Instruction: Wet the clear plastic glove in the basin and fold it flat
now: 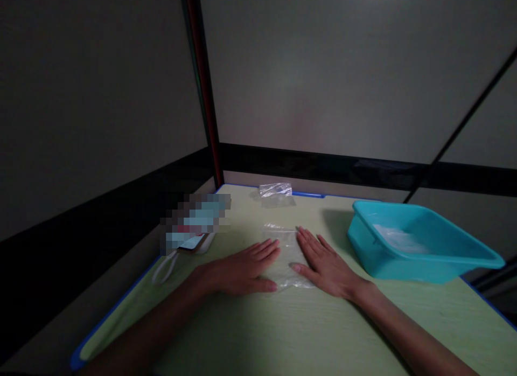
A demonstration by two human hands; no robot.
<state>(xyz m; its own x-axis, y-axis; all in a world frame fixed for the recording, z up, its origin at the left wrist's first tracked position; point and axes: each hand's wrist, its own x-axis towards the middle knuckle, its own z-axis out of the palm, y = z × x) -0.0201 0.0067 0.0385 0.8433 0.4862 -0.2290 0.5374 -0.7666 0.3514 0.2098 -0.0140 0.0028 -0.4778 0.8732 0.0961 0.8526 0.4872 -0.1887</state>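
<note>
A clear plastic bag (287, 257) lies flat on the light green table (258, 327), its upper edge facing away from me. My left hand (250, 268) rests palm down at the bag's left side, fingers stretched toward its middle. On the right side, my right hand (323, 263) lies palm down with the thumb apart from the fingers, touching the bag's edge. Neither hand grips anything. Part of the bag is hidden under the hands.
Another clear plastic piece (276, 190) lies near the table's back edge. A turquoise basin (428, 268) at the right holds something whitish (398, 238). At the left is a partly pixelated phone (191, 241) with a white strap (165, 268). Walls stand behind and left.
</note>
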